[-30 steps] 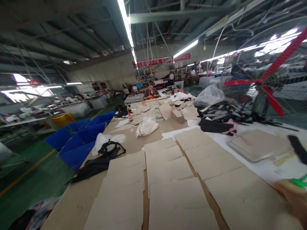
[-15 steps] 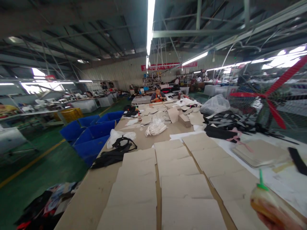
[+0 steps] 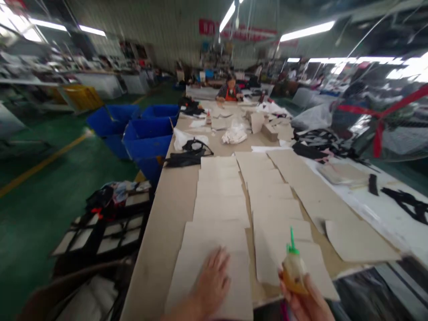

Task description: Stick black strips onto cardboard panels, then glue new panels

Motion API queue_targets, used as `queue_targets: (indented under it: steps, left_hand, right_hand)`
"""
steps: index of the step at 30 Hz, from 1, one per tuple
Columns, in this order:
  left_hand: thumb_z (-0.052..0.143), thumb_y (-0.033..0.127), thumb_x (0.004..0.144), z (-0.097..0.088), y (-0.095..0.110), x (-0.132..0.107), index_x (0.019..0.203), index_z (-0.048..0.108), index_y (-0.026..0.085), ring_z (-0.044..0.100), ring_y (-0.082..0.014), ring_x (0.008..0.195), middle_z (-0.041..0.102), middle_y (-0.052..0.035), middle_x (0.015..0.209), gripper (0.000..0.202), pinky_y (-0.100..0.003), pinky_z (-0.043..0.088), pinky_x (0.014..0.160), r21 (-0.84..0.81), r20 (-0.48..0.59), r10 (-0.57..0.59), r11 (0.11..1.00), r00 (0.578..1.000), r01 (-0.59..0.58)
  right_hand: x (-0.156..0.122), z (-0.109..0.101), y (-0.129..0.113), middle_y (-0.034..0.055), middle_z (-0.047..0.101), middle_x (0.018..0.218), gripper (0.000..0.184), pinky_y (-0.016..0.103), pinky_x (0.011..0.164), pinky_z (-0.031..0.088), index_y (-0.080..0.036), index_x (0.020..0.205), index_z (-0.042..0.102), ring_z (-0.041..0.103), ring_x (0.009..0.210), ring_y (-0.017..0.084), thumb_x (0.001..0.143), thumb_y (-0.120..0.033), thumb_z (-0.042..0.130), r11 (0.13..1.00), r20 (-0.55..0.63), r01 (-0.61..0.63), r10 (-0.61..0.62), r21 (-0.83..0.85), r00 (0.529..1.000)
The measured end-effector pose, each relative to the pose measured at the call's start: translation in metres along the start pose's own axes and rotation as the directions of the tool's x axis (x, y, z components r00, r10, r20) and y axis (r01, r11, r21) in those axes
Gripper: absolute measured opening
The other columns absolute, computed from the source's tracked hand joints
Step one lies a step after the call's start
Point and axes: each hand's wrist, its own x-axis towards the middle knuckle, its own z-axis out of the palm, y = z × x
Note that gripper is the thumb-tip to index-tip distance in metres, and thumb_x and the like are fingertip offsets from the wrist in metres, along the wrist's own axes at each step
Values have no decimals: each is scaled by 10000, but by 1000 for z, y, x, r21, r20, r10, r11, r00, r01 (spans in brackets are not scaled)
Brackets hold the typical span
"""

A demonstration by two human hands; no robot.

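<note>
My right hand (image 3: 306, 301) is closed around a glue bottle (image 3: 294, 272) with a green nozzle and yellowish-brown contents, its tip pointing up. It is held over the near end of the middle row of overlapping beige cardboard sheets (image 3: 274, 196). My left hand (image 3: 212, 281) lies flat on the near sheets of the left row (image 3: 217, 236), fingers stretched out and holding nothing. To the right runs another row of sheets (image 3: 310, 205), its nearest sheet slightly lifted at one corner.
Black straps (image 3: 189, 156) and a white plastic bag (image 3: 180, 139) lie at the table's left edge. Blue bins (image 3: 147, 138) stand on the floor beyond. A red-bladed fan (image 3: 379, 116) is at the right. A person (image 3: 230, 91) sits at the far end.
The view has tipped down and shifted. My left hand has come into view on the left row. My right hand has brought the glue bottle from the right edge in towards the middle row.
</note>
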Motion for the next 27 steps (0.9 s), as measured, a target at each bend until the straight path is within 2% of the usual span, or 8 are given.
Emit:
queue_targets:
  steps: [2, 4, 7, 10, 14, 17, 22, 27]
  left_hand:
    - [565, 226, 858, -10, -5, -26, 1407, 421, 232, 330, -261, 1400, 411, -77, 1499, 567, -451, 378, 1136, -74, 53, -11, 997, 999, 15]
    - [505, 176, 874, -23, -17, -51, 1371, 456, 222, 287, -245, 1421, 417, -71, 1489, 501, -458, 330, 1169, -113, 69, -40, 992, 997, 47]
    - [417, 120, 894, -38, -42, -84, 1301, 508, 174, 336, -252, 1384, 479, -112, 1414, 420, -486, 341, 1151, -117, 45, -103, 987, 994, 107]
    - [413, 131, 899, -42, -61, -103, 1244, 551, 169, 401, -256, 1332, 532, -115, 1349, 374, -481, 376, 1118, -107, 20, -135, 985, 991, 136]
    - [466, 208, 901, -38, -70, -109, 1254, 555, 179, 427, -261, 1315, 521, -108, 1379, 366, -469, 381, 1105, -95, 32, -149, 984, 988, 152]
    - [483, 239, 900, -37, -68, -108, 1284, 536, 188, 433, -264, 1313, 516, -105, 1393, 390, -474, 368, 1106, -77, 47, -159, 984, 986, 162]
    - [482, 225, 891, -37, -65, -107, 1286, 539, 192, 446, -258, 1303, 531, -96, 1384, 401, -463, 351, 1113, -43, 56, -166, 985, 984, 169]
    - [476, 198, 885, -35, -64, -107, 1272, 551, 190, 438, -261, 1307, 537, -102, 1378, 394, -468, 337, 1117, -22, 65, -186, 982, 980, 187]
  right_hand:
    - [-29, 17, 13, 75, 697, 1129, 461, 425, 800, 591, -287, 1049, 668, 673, 1043, 294, 670, -525, 778, 997, -54, 59, -57, 42, 997]
    - [-46, 31, 22, 28, 699, 1095, 462, 343, 674, 591, -319, 1086, 625, 703, 926, 247, 673, -410, 812, 994, -90, 105, -101, 43, 991]
    - [-62, 47, 31, -8, 699, 1008, 421, 266, 546, 546, -313, 1052, 590, 707, 787, 209, 697, -345, 815, 992, -86, 121, -119, 19, 989]
    - [-74, 60, 40, 15, 689, 1046, 442, 258, 542, 541, -288, 1096, 580, 705, 822, 219, 718, -336, 803, 997, -58, 69, -67, 31, 996]
    - [-80, 73, 55, 52, 659, 1149, 582, 259, 585, 552, -266, 1199, 546, 698, 888, 228, 691, -353, 815, 995, -10, 10, -9, 99, 1000]
    - [-73, 77, 71, 10, 662, 1079, 645, 214, 524, 510, -297, 1212, 500, 694, 790, 180, 660, -320, 834, 994, -49, 42, -37, 97, 998]
    - [-53, 76, 91, -71, 618, 806, 589, 164, 470, 459, -254, 1079, 505, 601, 600, 92, 615, -305, 864, 995, -175, 93, -99, -47, 979]
    - [-46, 73, 95, -36, 633, 848, 526, 224, 564, 531, -208, 1049, 538, 615, 688, 131, 665, -449, 806, 960, -273, 119, -189, -255, 943]
